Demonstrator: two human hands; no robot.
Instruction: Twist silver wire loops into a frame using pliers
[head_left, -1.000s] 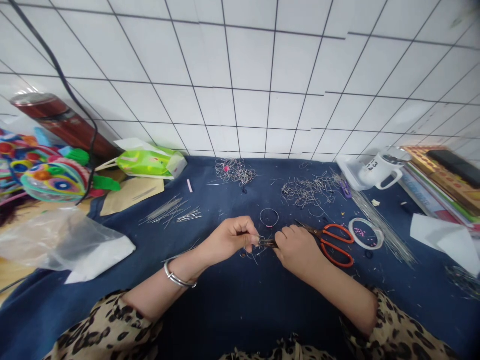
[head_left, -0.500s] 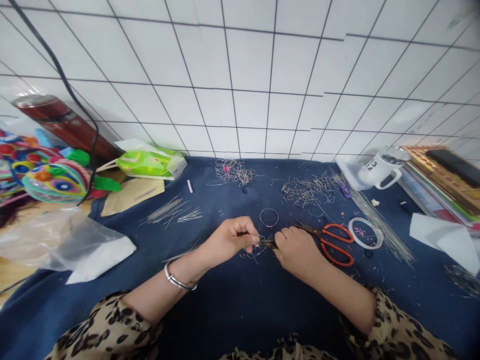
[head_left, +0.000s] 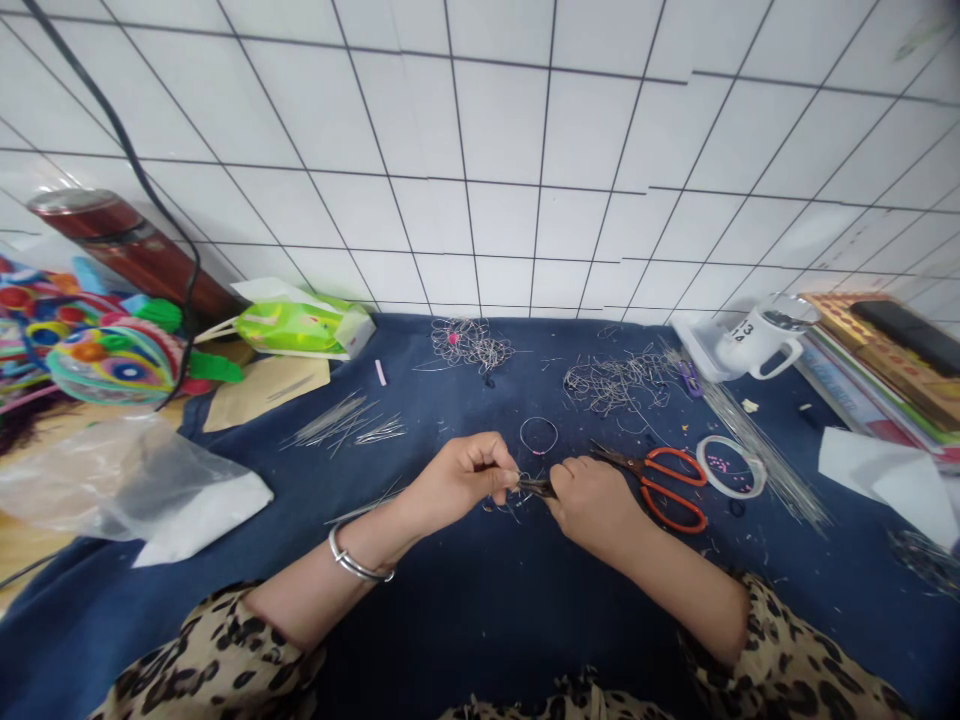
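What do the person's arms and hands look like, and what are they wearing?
The left hand and right hand wear no gloves. A shiny silver bracelet circles the left wrist. The left sleeve and right sleeve are tan with dark leopard spots, leaving the forearms mostly bare.

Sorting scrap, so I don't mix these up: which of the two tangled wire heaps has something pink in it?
The left heap, near the tiled wall: a pink spot shows among its loops. The right heap, nearer the orange-handled scissors, shows none.
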